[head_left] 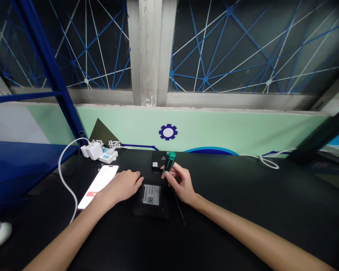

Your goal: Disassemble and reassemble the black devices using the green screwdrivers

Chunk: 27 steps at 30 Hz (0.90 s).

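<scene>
A flat black device [151,210] with a white printed label lies on the dark table. My right hand [182,184] is closed around a screwdriver [170,162] with a green and black handle, held nearly upright over the device's far right corner. Its tip is too small to make out. From beneath that hand a thin dark shaft [179,209] slants toward me along the table; the hand hides its other end. My left hand [127,185] lies palm down with its fingers stretched out, at the device's far left corner. It appears to hold nothing.
Behind the device sits a small black box [156,160]. A lit phone [98,186] lies by my left forearm. White plugs [93,150] stand in a power strip [109,155], with a white cable [62,177] curving toward me. A wall [135,128] borders the table's far side.
</scene>
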Motion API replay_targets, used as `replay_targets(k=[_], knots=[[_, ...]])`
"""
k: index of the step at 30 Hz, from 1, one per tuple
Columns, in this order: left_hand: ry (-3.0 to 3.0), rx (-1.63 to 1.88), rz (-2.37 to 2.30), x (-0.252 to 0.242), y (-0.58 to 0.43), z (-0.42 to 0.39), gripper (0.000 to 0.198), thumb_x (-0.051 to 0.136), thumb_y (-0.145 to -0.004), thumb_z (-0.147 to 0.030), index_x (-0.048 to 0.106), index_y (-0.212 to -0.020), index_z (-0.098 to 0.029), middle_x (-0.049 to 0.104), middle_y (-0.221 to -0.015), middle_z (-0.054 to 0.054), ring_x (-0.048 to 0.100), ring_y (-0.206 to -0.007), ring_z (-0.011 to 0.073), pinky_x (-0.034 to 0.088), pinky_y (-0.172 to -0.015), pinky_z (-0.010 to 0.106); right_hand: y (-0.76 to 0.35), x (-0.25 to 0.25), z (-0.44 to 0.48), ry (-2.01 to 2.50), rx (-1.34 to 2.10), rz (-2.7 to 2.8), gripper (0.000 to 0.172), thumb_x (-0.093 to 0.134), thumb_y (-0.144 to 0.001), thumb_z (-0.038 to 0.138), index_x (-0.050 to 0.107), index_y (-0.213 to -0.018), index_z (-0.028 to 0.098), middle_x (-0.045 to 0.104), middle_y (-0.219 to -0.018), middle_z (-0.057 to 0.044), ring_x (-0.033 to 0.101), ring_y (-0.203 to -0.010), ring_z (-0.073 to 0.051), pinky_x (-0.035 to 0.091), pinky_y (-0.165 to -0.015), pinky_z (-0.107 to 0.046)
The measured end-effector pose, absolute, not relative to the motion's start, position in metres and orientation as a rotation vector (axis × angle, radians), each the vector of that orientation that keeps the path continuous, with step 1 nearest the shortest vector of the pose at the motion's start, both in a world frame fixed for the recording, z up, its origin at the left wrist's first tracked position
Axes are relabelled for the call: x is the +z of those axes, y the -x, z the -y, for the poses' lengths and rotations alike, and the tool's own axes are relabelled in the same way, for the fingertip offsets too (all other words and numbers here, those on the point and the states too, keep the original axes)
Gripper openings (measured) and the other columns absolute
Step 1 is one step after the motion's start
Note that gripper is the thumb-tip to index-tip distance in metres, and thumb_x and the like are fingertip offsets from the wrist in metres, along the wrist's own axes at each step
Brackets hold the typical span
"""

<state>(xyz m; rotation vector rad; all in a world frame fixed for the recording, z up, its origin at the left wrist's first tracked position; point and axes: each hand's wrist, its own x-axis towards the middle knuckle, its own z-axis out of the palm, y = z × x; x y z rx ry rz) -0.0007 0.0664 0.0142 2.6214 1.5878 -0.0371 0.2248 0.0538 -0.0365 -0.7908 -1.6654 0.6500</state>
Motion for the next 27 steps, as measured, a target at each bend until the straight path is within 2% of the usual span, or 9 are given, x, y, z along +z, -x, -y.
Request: replay_targets(k=[10,15,19,27], knots=[[-2.611,-0.052,-1.605,0.0164,0.0007,-0.0644,0.045,0.027,-0.102,-0.04,0.066,-0.093,-0.02,0.072,-0.088,0.011,0.071,-0.086,0.0317,0.047,-0.071,0.037,-0.2215,-0.0375,-0.0568,0.828,0.642,1.597,0.026,0.069,-0.089,0.041,0.053,-0.085,0.021,0.047,-0.061,0.006,0.042,-0.051,-0.009,0.038,-0.048,-0.023],[-2.6,-0.057,-1.604,0.0194,-0.0007,-0.063,0.043,0.028,-0.102,-0.039,0.066,-0.092,-0.02,0.072,-0.086,0.011,0.071,-0.085,0.0318,0.048,-0.07,0.037,-0.224,-0.0369,-0.0543,0.811,0.689,1.629,0.027,0.061,-0.094,0.045,0.057,-0.097,0.019,0.058,-0.068,0.001,0.047,-0.051,-0.01,0.041,-0.047,-0.023],[-2.597,-0.046,-1.596,0.0189,-0.0006,-0.0635,0.043,0.029,-0.102,-0.039,0.065,-0.09,-0.02,0.072,-0.086,0.011,0.071,-0.083,0.0318,0.048,-0.07,0.038,-0.225,-0.0356,-0.0529,0.811,0.684,1.644,0.028,0.058,-0.096,0.046,0.06,-0.095,0.018,0.062,-0.07,-0.002,0.05,-0.052,-0.012,0.043,-0.047,-0.024],[-2.591,-0.024,-1.597,0.015,0.0005,-0.0645,0.042,0.029,-0.102,-0.039,0.065,-0.089,-0.02,0.072,-0.086,0.012,0.071,-0.084,0.0322,0.048,-0.07,0.038,-0.2214,-0.0377,-0.0549,0.837,0.667,1.592,0.024,0.068,-0.09,0.04,0.053,-0.089,0.021,0.048,-0.061,0.006,0.043,-0.05,-0.01,0.038,-0.048,-0.023]])
